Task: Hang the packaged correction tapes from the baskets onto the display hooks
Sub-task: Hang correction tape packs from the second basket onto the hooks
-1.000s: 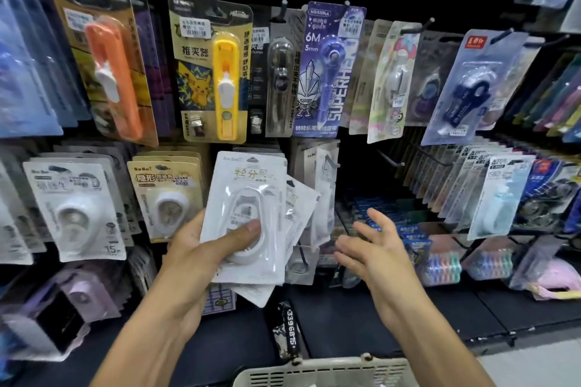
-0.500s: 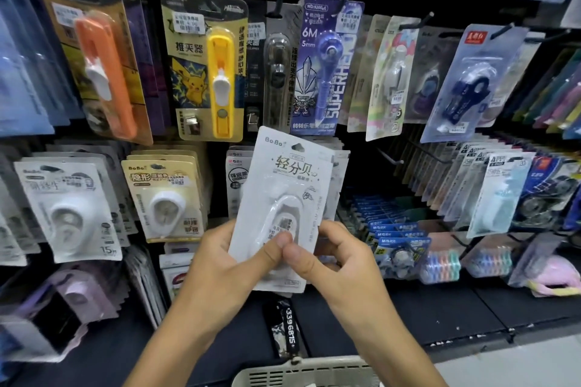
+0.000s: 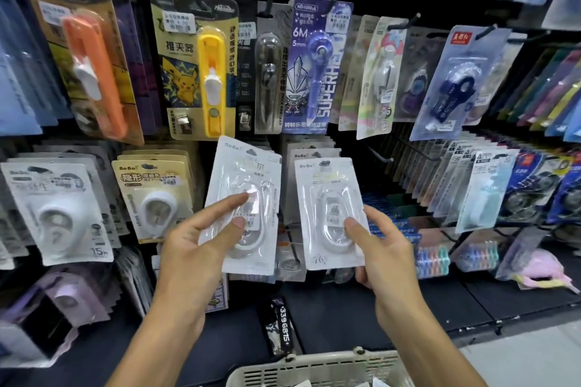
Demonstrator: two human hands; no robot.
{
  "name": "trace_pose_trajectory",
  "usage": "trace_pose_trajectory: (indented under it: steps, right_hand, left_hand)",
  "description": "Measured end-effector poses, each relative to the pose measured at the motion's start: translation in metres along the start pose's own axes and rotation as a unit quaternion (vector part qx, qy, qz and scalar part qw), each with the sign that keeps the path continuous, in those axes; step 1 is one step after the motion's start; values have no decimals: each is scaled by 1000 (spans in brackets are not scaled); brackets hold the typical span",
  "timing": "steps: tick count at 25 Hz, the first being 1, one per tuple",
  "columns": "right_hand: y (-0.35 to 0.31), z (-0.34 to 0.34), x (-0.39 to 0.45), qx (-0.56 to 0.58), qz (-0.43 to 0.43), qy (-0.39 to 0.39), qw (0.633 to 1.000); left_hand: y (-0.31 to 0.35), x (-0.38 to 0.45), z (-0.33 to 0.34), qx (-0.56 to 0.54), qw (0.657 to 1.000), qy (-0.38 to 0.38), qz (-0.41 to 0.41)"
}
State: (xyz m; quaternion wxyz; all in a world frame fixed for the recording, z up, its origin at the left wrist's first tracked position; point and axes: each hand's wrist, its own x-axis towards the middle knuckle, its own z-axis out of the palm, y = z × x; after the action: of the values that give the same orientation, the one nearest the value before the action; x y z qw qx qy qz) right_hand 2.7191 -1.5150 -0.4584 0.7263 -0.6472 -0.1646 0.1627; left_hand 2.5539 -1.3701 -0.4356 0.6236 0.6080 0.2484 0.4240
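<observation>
My left hand point(image 3: 201, 239) grips a small stack of white correction tape packs point(image 3: 245, 179), thumb on the front blister. My right hand point(image 3: 374, 248) holds a single white correction tape pack point(image 3: 327, 195) upright by its lower right side, just right of the stack. Both are raised in front of a row of the same white packs on a display hook point(image 3: 314, 151). A bare display hook point(image 3: 382, 152) juts out to the right of them. The beige basket point(image 3: 317, 367) sits at the bottom edge, below my hands.
Hooks above carry an orange clip pusher point(image 3: 94, 72), a yellow one point(image 3: 213, 82), a purple tape pen pack point(image 3: 317, 66) and a blue tape pack point(image 3: 452, 85). White packs point(image 3: 59, 210) and a beige pack point(image 3: 154, 195) hang at left. A black shelf point(image 3: 345, 308) runs below.
One second ago my left hand held the stack alone and my right hand was open. Half a second ago both hands met on the front pack. Now my right hand has drawn one pack off to the right.
</observation>
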Motion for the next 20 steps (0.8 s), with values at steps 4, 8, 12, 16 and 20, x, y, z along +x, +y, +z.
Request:
trace_pose_trajectory:
  steps: [4,8,12,16,20]
  right_hand:
    - [0,10,4,19,28,-18,999]
    - [15,22,-13,-22,9,-142,990]
    - [17,38,-21,64,-60,-138,986]
    - [3,17,-9,14,-54,-39,998]
    - [3,-14,-3,-38,-76,8,996]
  left_hand:
    - [-9,-2,10,5,999,-29,30]
    - [-17,-2,18,34,996,-40,65]
    - [-24,0,28,45,989,-136,38]
    - [-24,28,1,421,887,-116,152]
    - [-23,43,-13,523,834,-119,128]
